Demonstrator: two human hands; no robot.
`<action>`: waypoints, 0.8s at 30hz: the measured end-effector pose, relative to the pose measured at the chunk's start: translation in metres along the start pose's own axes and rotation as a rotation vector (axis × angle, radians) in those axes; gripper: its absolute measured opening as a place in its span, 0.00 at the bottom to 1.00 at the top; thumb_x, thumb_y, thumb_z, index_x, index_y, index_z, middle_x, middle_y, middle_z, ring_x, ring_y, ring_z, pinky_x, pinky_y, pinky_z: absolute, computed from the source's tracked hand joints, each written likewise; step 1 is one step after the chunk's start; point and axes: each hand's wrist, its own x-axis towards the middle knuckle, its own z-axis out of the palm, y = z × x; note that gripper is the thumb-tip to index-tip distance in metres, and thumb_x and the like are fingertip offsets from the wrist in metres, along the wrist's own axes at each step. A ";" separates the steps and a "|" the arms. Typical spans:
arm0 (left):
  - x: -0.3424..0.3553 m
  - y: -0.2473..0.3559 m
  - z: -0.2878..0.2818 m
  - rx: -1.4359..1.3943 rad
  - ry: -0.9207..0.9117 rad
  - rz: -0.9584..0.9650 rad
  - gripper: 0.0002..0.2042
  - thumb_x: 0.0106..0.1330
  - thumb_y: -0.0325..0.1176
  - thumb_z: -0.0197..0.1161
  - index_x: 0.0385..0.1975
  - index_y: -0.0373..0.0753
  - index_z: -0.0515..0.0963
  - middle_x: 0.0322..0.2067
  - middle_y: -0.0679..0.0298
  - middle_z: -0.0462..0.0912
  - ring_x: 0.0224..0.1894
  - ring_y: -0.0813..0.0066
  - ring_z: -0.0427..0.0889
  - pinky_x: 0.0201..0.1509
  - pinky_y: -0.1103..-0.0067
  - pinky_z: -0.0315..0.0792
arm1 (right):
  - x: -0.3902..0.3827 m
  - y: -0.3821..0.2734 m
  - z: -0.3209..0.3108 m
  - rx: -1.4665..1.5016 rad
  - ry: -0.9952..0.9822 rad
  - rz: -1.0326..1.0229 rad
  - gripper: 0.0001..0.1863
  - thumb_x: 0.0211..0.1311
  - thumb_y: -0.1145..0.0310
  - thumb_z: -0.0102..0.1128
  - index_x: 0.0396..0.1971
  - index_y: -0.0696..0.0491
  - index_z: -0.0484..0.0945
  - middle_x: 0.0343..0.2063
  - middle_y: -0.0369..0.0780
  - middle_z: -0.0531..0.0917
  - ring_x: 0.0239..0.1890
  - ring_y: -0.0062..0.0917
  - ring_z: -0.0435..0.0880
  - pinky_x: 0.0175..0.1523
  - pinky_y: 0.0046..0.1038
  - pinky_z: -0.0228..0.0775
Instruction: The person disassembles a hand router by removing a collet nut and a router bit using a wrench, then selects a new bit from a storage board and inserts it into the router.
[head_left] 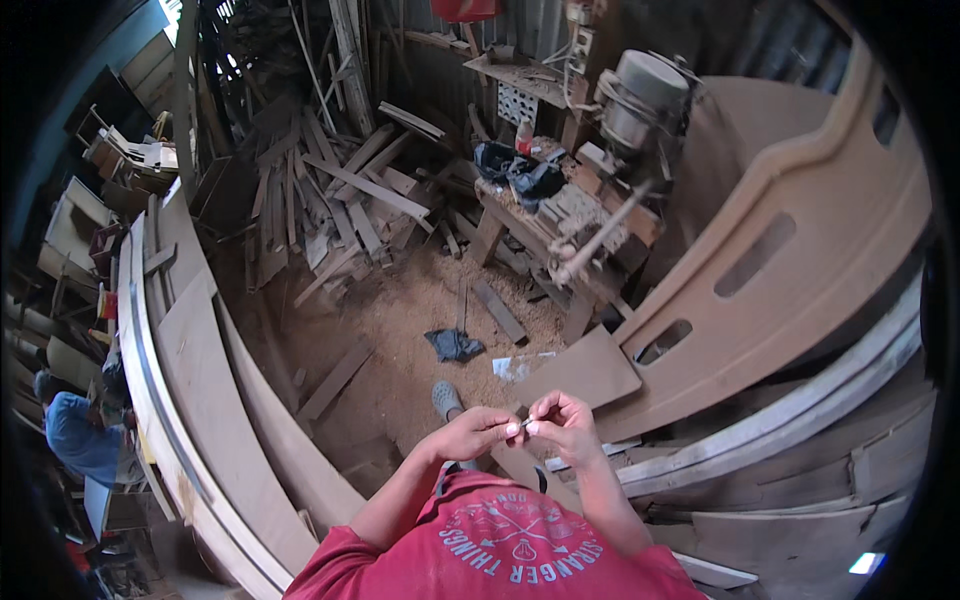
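Both of my hands meet in front of my red shirt [515, 530], thumbs and fingertips pinched together. Between them is a small, thin, dark piece [526, 424], too small to tell its kind. My left hand [474, 432] grips it from the left, thumb and forefinger closed. From the other side, my right hand [566, 428] pinches it too, its fingers curled. Just beyond the hands, my foot in a grey clog [446, 399] stands on the sawdust-covered floor [400, 350].
A long wooden board stack [215, 370] runs along my left. Ahead lies a scrap wood pile [350, 190]. A machine with a motor [645, 100] stands by a cluttered workbench [510, 215]. Large cut-out panels [800, 240] lean at right. A person in blue [80, 440] is at far left.
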 end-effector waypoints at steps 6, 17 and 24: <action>0.009 0.029 -0.134 -0.181 0.055 0.009 0.16 0.84 0.41 0.55 0.43 0.34 0.83 0.39 0.69 0.85 0.45 0.81 0.81 0.53 0.78 0.76 | 0.143 -0.009 0.039 -0.116 -0.054 0.086 0.11 0.62 0.84 0.70 0.37 0.55 0.77 0.39 0.36 0.84 0.42 0.18 0.84 0.49 0.25 0.80; 0.049 0.079 -0.252 -0.120 0.079 0.054 0.16 0.83 0.41 0.55 0.43 0.34 0.83 0.39 0.68 0.86 0.45 0.80 0.80 0.54 0.77 0.75 | 0.271 -0.036 0.072 -0.085 -0.064 -0.034 0.10 0.63 0.84 0.68 0.37 0.55 0.77 0.39 0.37 0.82 0.42 0.18 0.82 0.50 0.24 0.78; 0.109 0.111 -0.312 0.007 0.207 0.072 0.16 0.83 0.40 0.55 0.43 0.33 0.82 0.38 0.67 0.85 0.44 0.79 0.81 0.53 0.77 0.76 | 0.361 -0.057 0.057 -0.043 -0.009 -0.116 0.09 0.65 0.83 0.67 0.38 0.55 0.77 0.39 0.37 0.82 0.39 0.18 0.85 0.44 0.23 0.80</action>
